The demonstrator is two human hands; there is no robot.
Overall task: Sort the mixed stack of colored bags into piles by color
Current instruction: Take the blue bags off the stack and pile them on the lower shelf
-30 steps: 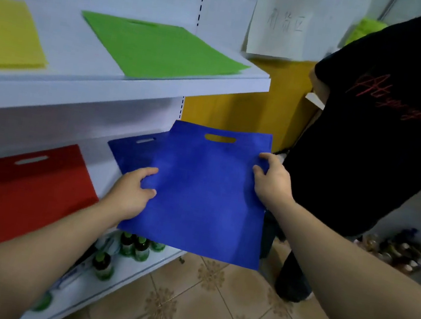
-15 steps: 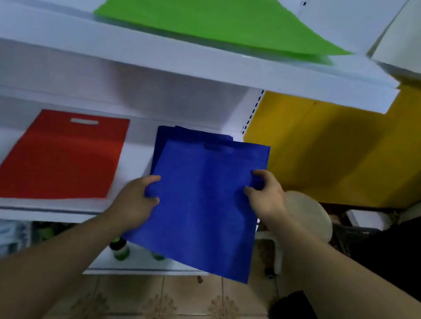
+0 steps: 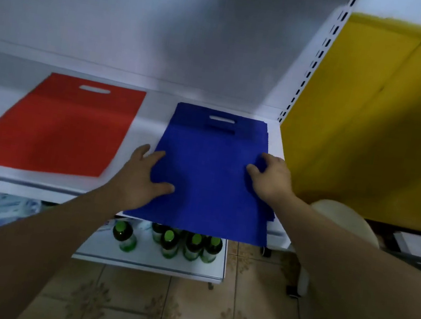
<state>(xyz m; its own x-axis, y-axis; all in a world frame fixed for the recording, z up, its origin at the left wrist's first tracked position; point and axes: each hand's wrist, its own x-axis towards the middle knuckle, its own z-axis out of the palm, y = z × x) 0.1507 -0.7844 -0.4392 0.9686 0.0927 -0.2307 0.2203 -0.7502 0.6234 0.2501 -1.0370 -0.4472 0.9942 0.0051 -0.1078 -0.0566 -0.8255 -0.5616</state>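
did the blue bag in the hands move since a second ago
Yes. The blue bag went from the air in front of the shelf back onto the blue pile lying on it.

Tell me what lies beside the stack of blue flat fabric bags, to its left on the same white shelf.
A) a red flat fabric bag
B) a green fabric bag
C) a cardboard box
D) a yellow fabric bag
A: the red flat fabric bag lies flat on the white shelf, left of the blue flat fabric bags and apart from them, with a strip of bare shelf between.
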